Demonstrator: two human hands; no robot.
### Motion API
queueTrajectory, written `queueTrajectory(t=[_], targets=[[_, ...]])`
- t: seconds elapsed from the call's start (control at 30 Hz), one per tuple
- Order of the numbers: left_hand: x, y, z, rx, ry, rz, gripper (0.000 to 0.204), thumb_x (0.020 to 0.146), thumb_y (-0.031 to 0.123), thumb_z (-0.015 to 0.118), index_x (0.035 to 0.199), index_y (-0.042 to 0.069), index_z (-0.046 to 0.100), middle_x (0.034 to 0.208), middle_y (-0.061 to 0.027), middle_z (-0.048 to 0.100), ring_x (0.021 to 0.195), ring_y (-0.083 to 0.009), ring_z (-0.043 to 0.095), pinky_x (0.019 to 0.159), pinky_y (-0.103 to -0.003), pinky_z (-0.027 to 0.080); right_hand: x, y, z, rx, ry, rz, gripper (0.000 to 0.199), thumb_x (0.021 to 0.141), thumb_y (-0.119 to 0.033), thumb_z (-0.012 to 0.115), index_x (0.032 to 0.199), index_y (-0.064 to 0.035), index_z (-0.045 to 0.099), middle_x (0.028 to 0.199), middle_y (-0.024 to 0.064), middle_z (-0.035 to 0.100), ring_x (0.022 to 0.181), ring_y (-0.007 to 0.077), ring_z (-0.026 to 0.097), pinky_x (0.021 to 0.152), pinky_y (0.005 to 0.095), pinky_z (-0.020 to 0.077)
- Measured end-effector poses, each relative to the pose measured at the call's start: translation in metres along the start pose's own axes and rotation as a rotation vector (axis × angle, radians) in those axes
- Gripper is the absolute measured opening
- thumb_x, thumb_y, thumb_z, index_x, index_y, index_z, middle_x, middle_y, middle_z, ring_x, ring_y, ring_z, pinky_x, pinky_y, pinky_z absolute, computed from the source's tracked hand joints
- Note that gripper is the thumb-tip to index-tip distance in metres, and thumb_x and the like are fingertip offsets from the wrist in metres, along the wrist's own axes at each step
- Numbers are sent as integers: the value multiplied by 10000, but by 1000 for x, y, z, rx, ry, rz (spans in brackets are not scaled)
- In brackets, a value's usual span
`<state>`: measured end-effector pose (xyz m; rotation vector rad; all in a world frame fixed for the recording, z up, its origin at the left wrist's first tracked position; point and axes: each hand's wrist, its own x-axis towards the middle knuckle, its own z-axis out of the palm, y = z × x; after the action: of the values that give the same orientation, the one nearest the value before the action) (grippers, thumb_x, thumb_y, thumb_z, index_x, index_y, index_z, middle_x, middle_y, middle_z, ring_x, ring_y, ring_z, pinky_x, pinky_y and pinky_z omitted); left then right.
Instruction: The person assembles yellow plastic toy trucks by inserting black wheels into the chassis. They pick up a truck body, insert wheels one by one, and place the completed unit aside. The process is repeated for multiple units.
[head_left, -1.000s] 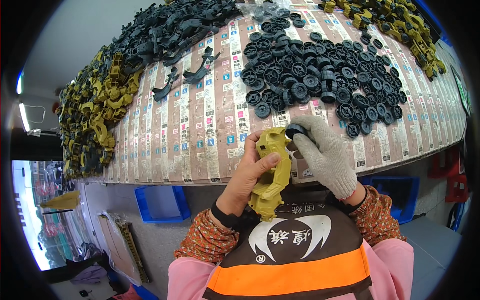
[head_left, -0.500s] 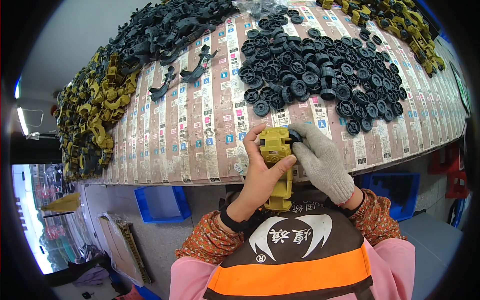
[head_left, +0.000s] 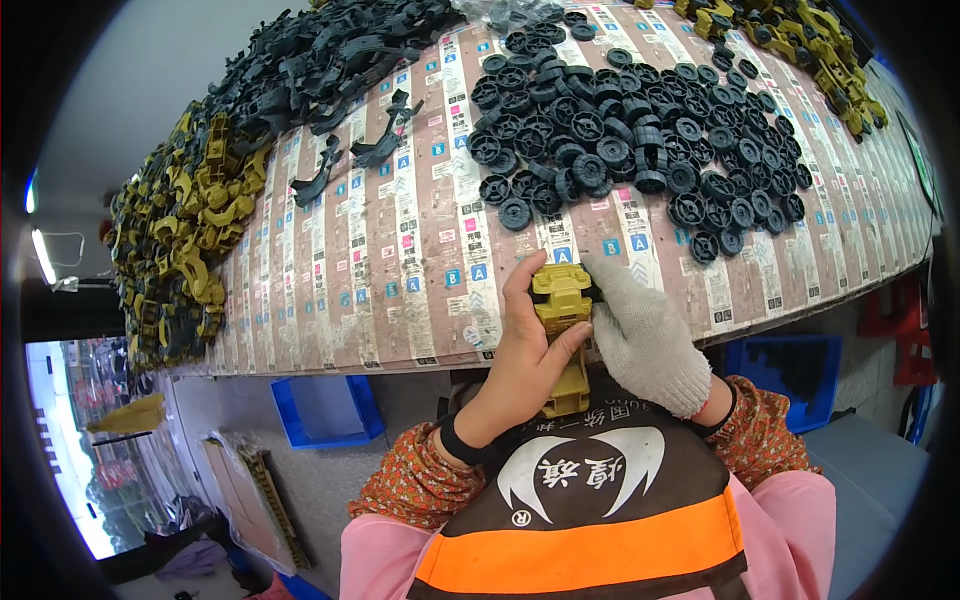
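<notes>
A yellow plastic toy vehicle body [head_left: 564, 312] is held upright in front of my apron, at the table's near edge. My bare left hand [head_left: 520, 365] is closed round its left side, thumb across the front. My right hand [head_left: 648, 345], in a pale knitted glove, presses its fingers against the body's upper right side. Only a dark edge of the black toy wheel [head_left: 597, 293] shows between glove and body; the rest is hidden. Beyond my hands lies a heap of loose black toy wheels [head_left: 612, 150].
Yellow toy bodies [head_left: 190, 230] are heaped at the left of the table [head_left: 400, 250], with black curved plastic parts [head_left: 310, 65] behind. More yellow vehicles [head_left: 830, 60] lie far right. Blue bins [head_left: 325, 408] stand below the table edge on both sides.
The toy body has turned slightly in my hands and shifted a little right. My right fingers have closed in against its side, and the black wheel is now mostly covered.
</notes>
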<state>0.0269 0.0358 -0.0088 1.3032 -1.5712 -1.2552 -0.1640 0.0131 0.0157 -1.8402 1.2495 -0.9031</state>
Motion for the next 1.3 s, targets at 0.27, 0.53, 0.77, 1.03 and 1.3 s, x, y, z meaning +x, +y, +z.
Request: queueTrajectory(t=[0.27, 0.53, 0.77, 1.03, 1.3], targets=[[2, 5, 2, -85, -170, 88, 836, 1006, 60, 707, 1617, 103, 139, 1441, -170, 424, 1322, -288, 512, 1151, -414, 407, -6, -7, -19, -72, -31, 57, 381, 892, -8, 608, 1273, 12, 600, 977, 287, 692, 881, 488, 710, 749, 518, 561], [20, 21, 10, 52, -374, 218, 841, 980, 21, 730, 1598, 118, 168, 1467, -185, 439, 1361, -303, 544, 1141, -412, 450, -15, -1, -51, -86, -17, 100, 297, 849, -86, 653, 1126, 21, 645, 885, 263, 710, 809, 485, 706, 726, 532, 565], [43, 34, 11, -610, -181, -136, 888, 994, 106, 755, 1655, 225, 174, 1336, -91, 605, 1215, -178, 625, 1040, -343, 530, 23, 38, -121, -753, 276, -9, 226, 935, -70, 697, 1156, -87, 736, 888, 167, 663, 803, 355, 682, 713, 426, 552], [35, 20, -8, -657, -53, -175, 815, 1006, 126, 748, 1648, 192, 250, 1397, -87, 575, 1243, -189, 608, 1079, -373, 514, 48, 58, -141, -873, -12, -103, 301, 869, 6, 650, 1149, -81, 716, 998, 165, 607, 968, 376, 624, 840, 473, 518], [32, 9, -5, -866, 111, -225, 747, 1032, 141, 713, 1648, 195, 294, 1379, -65, 588, 1179, -191, 654, 963, -366, 606, 55, 63, -151, -772, -29, -115, 208, 831, 29, 636, 1028, -30, 603, 1014, 177, 608, 987, 414, 624, 855, 486, 514]])
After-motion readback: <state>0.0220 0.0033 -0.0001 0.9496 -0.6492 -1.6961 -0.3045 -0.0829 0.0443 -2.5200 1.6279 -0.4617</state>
